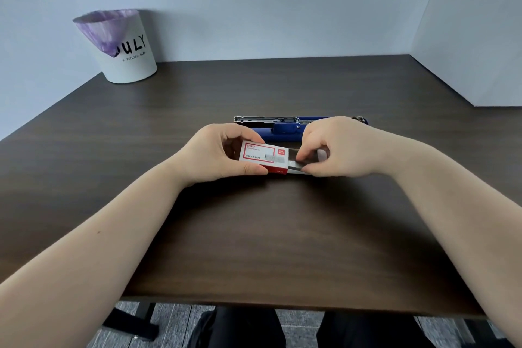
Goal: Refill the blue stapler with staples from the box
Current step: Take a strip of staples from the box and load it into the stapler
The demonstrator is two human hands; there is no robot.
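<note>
A small red-and-white staple box (pixel 264 157) is held just above the dark table, gripped at its left end by my left hand (pixel 219 156). The box's inner tray (pixel 295 165) sticks out to the right, showing grey staples. My right hand (pixel 336 148) pinches that protruding part between thumb and fingers. Just behind both hands the blue stapler (pixel 285 128) lies flat and swung open, its metal staple channel (pixel 264 119) stretched out to the left. My right hand hides the stapler's right part.
A white bin (pixel 124 48) with a purple liner stands at the table's back left corner. A white box-shaped panel (pixel 474 48) stands at the back right. The table's (pixel 254 234) front edge lies close to my body.
</note>
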